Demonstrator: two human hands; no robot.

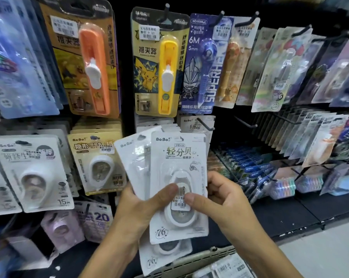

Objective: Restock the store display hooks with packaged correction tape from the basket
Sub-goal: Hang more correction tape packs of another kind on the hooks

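Observation:
My left hand (pixel 141 205) grips a fanned stack of white BoBo correction tape packs (pixel 177 157), thumb pressed on the front pack's blister. My right hand (pixel 219 199) pinches the front pack at its right edge, thumb on the price sticker. Another white pack (pixel 129 157) fans out to the left behind it, and one more pack (pixel 159 255) hangs lower. An empty black display hook (pixel 206 124) juts out just above the stack, with matching white packs (pixel 189 123) hanging behind it. The basket's grey rim (pixel 197 259) shows at the bottom, with more packs (pixel 227 267) inside.
Pegboard hooks around carry other goods: orange (pixel 93 63) and yellow (pixel 165 73) clip dispensers above, beige (pixel 97 163) and white (pixel 33 173) tape packs at left. A bare hook (pixel 248 123) sticks out at right. Low shelves (pixel 270 173) with small items run along the right.

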